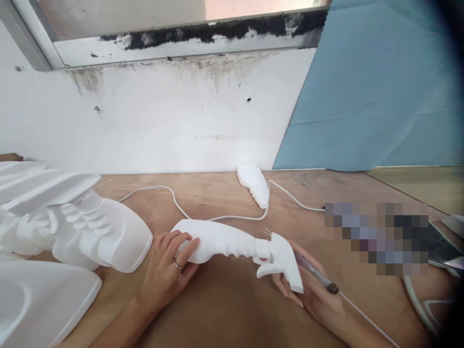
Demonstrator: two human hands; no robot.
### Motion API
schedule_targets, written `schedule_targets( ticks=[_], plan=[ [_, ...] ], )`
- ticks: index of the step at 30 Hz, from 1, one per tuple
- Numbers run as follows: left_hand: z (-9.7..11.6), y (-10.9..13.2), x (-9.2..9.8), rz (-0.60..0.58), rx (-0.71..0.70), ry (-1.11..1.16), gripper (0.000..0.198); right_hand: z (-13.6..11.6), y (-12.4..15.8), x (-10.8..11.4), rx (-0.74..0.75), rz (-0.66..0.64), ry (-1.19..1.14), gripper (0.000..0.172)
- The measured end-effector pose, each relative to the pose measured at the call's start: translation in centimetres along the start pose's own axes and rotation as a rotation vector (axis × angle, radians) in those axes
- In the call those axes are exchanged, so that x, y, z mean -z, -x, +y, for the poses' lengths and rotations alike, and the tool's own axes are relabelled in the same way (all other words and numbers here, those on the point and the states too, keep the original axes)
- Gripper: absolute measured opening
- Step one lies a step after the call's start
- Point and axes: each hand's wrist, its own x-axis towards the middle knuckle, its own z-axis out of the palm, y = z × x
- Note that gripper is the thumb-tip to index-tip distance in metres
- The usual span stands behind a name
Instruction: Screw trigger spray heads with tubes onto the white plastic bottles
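A white bottle-like part (217, 239) with a wavy grip edge lies across the middle, joined at its right end to a white trigger spray head (286, 258). My left hand (174, 258), with a ring on one finger, is wrapped round the wide left end of the bottle. Behind and under the spray head is my right hand (311, 285), its fingers partly hidden. A clear, dark-ended tool (315, 273) with a thin cord lies across the right hand.
Several white moulded parts (123, 237) are piled at the left. Near the wall, a small white ribbed part (253, 183) touches a white cable (232, 217). A blue cloth (355, 87) hangs at the right, above a pixelated area and a dark flat device (444, 249).
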Motion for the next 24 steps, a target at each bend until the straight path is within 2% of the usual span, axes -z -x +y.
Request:
schedule_targets(
  ticks=[4, 6, 8, 11, 13, 16, 18, 21, 24],
  plan=[
    [-0.5, 0.2, 0.0, 0.010, -0.002, -0.046, 0.043, -1.3, 0.3, -0.1, -0.040, -0.200, -0.179, 0.055],
    [-0.5, 0.3, -0.2, 0.004, -0.019, -0.064, 0.044, -1.8, 0.1, -0.5, -0.098, -0.224, -0.229, 0.060],
    [-0.4, 0.3, -0.3, -0.012, -0.042, -0.057, 0.045, -2.1, -0.1, -0.9, -0.145, -0.171, -0.229, 0.060],
    [-0.3, 0.3, 0.0, -0.036, -0.105, -0.023, 0.040, -2.3, -0.2, -1.4, -0.181, -0.049, -0.161, 0.052],
    [-0.2, 0.2, 0.2, -0.049, -0.218, -0.004, 0.037, -2.3, -0.3, -1.4, -0.206, 0.016, -0.109, 0.045],
    [0.2, 0.0, 0.5, -0.089, -0.407, -0.030, 0.036, -2.3, -0.4, -0.8, -0.240, 0.042, -0.057, 0.039],
    [0.5, 0.0, 0.5, -0.090, -0.455, -0.068, 0.036, -2.3, -0.5, -0.3, -0.255, 0.052, -0.031, 0.040],
    [0.8, -0.1, 0.2, -0.076, -0.399, -0.074, 0.039, -2.3, -0.6, 0.5, -0.248, 0.074, -0.003, 0.041],
    [0.5, -0.2, -0.2, -0.084, -0.232, -0.051, 0.046, -2.2, -0.9, 1.2, -0.210, 0.088, -0.010, 0.041]
  ],
)
